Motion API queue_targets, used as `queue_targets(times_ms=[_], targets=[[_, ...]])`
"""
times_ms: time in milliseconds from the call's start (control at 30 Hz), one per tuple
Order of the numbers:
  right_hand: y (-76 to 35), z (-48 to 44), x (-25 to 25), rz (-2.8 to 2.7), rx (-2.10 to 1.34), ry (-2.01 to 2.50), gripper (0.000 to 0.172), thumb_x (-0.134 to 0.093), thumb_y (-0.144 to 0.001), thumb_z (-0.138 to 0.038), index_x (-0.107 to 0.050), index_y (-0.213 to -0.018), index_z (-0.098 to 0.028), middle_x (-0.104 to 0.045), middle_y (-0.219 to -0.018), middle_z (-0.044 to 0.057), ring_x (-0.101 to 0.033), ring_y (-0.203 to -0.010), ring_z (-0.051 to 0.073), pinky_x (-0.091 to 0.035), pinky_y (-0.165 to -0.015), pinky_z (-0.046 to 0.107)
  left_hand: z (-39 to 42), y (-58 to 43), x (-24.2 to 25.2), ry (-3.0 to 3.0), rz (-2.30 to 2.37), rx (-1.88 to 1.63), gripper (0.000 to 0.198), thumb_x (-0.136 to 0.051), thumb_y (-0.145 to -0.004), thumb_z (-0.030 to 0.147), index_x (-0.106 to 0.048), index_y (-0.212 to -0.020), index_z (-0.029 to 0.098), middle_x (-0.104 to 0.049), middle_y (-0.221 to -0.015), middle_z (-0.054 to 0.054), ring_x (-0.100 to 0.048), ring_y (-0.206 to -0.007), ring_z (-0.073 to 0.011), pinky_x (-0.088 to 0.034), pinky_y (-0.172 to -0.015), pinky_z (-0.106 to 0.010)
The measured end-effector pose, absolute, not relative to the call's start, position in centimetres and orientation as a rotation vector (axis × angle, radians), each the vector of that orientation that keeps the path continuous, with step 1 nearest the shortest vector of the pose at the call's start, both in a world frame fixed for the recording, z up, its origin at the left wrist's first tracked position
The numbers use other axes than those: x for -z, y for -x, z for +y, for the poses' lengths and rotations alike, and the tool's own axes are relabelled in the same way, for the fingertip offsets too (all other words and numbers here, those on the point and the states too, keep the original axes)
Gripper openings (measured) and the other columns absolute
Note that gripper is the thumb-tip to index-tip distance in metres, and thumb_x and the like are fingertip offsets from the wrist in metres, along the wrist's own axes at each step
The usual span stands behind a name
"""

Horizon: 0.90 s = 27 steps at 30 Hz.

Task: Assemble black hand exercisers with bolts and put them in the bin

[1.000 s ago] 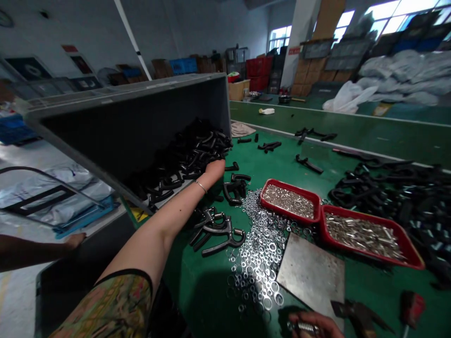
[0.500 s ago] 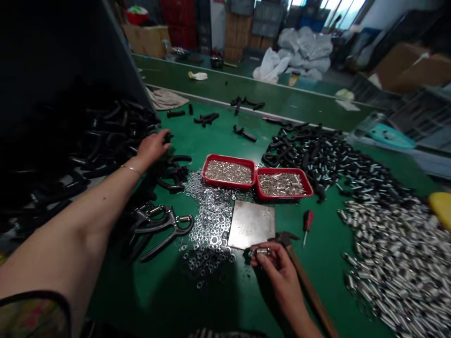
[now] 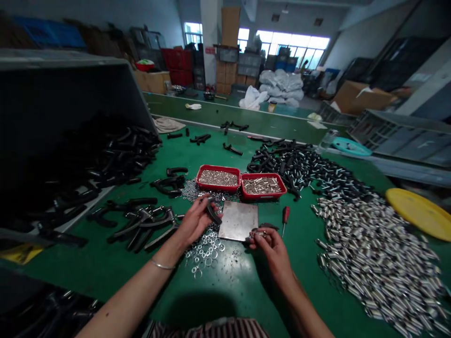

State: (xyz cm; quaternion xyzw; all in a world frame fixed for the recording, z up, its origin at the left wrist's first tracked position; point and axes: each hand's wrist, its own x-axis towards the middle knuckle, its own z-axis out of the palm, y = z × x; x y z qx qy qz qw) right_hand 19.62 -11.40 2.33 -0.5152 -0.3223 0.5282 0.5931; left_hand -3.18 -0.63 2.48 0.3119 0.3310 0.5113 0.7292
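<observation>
My left hand (image 3: 197,218) is closed on a black curved handle (image 3: 213,214), held over the washers just left of a square metal plate (image 3: 240,220). Between the fingertips of my right hand (image 3: 273,244) is a metal coil spring (image 3: 260,234), at the plate's lower right corner; a dark piece beside the spring is partly hidden by the fingers. Loose metal washers (image 3: 207,253) lie beneath and in front of my left hand. Hand grips (image 3: 148,225) with springs fitted are piled to the left of that hand.
Two red trays, one of small rings (image 3: 218,188), one of pins (image 3: 263,197), stand behind the plate. A red screwdriver (image 3: 286,216) lies right of it. Springs (image 3: 380,263) and black parts (image 3: 303,164) are heaped at right. A grey bin (image 3: 137,94) of black handles tips open at left.
My left hand has come back from the bin side to beside the plate, bringing a black handle. My right hand stays near the plate with the spring. The head view has tilted up.
</observation>
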Motion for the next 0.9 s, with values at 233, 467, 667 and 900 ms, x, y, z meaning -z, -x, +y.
queue_targets(times_ms=[233,467,667,900], targets=[[-19.3,-10.9,-2.6,-0.695,-1.216,1.177,0.034,-0.082,-0.073,-0.037,-0.062,-0.095,-0.02,-0.072,-0.086,0.003,-0.07,-0.074,0.017,-0.057,-0.071,0.03,-5.6,-2.3,-1.1,-1.006,0.73,-0.759,0.042,-0.056,-0.089,0.054,-0.05,-0.113,0.019,-0.06,-0.077,0.001,-0.053,-0.053,-0.0084,-0.047,-0.052,-0.022],[-18.6,-10.4,-2.1,-0.731,-1.207,1.181,0.027,-0.074,-0.082,-0.037,-0.064,-0.1,-0.021,-0.071,-0.09,0.003,-0.067,-0.078,0.016,-0.052,-0.077,0.03,-6.1,-4.3,-1.1,-0.765,0.62,-0.808,0.039,-0.06,-0.088,0.053,-0.045,-0.107,0.021,-0.053,-0.075,0.005,-0.045,-0.05,-0.0045,-0.042,-0.051,-0.018],[-19.9,-9.8,-1.4,-0.908,-1.361,1.147,0.022,-0.075,-0.08,-0.036,-0.07,-0.094,-0.02,-0.067,-0.097,0.003,-0.061,-0.087,0.017,-0.047,-0.079,0.027,-7.8,-4.1,-0.4,-0.953,0.541,-0.399,0.043,-0.055,-0.089,0.059,-0.046,-0.106,0.02,-0.048,-0.051,0.009,-0.029,-0.032,-0.0037,-0.023,-0.035,-0.014],[-20.4,-8.3,-2.2,-1.439,-1.172,1.311,0.021,-0.059,-0.093,-0.04,-0.065,-0.102,-0.022,-0.066,-0.096,0.004,-0.061,-0.084,0.018,-0.048,-0.077,0.032,-2.8,0.2,-3.9,-1.125,0.887,-0.858,0.037,-0.058,-0.088,0.052,-0.057,-0.096,0.016,-0.069,-0.081,-0.004,-0.058,-0.057,-0.0094,-0.044,-0.054,-0.02]])
